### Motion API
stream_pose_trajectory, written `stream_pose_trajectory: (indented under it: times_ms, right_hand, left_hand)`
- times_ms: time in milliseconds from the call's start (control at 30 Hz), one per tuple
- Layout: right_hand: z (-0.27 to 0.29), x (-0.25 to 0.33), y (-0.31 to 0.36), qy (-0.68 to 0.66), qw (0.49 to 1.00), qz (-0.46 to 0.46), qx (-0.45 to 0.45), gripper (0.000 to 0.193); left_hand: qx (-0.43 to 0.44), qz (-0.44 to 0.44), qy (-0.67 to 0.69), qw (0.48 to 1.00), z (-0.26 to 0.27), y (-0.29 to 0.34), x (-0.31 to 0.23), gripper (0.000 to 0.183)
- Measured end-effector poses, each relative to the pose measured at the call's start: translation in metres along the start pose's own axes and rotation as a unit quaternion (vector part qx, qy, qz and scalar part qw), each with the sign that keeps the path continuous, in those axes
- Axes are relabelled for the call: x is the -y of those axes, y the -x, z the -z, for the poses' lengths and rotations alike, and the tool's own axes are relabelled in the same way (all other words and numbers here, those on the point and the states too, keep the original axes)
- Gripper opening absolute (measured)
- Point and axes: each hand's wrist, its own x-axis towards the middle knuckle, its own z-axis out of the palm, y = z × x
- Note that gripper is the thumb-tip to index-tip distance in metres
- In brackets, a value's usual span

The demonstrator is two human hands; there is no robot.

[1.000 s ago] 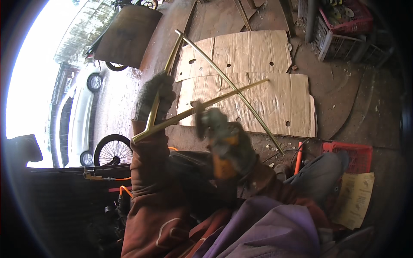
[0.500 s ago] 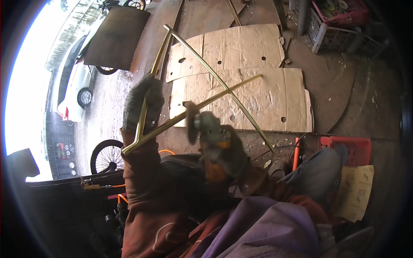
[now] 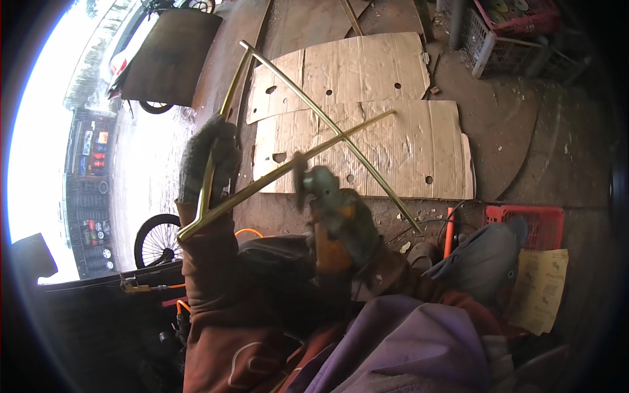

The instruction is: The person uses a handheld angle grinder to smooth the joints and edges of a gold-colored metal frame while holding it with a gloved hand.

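A dark, worn glove covers my left hand, whose fingers are wrapped round one bar of a brass-coloured metal tube frame. The frame has thin tubes joined at angles: one corner lies by my left wrist, and a long bar crosses another at the right. My right hand, also gloved, grips an angle grinder with an orange body and grey head. Its disc is upright at the long lower bar; whether it touches the tube I cannot tell.
Flattened cardboard sheets lie on the brown floor beyond the frame. Crates stand at the far right, and a red basket sits nearer. A sandpaper-like tan sheet, a spoked wheel and an orange hose are near me.
The frame and my left hand appear slightly further left. The grinder's disc sits a little further right along the bar. Outside, the white car has moved mostly behind the dark board.
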Motion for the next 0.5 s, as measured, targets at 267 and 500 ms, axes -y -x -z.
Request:
stream_pose_trajectory:
  times_ms: [267,500]
  right_hand:
    - [0.013,0.017,-0.004,-0.037,0.996,-0.042,0.072,0.030]
    - [-0.021,0.011,0.028,0.131,0.990,0.026,0.043,0.034]
  left_hand:
    - [0.161,0.043,-0.066,0.984,0.002,-0.022,-0.011,0.014]
    - [0.168,-0.029,-0.092,0.981,-0.019,0.006,-0.022,0.033]
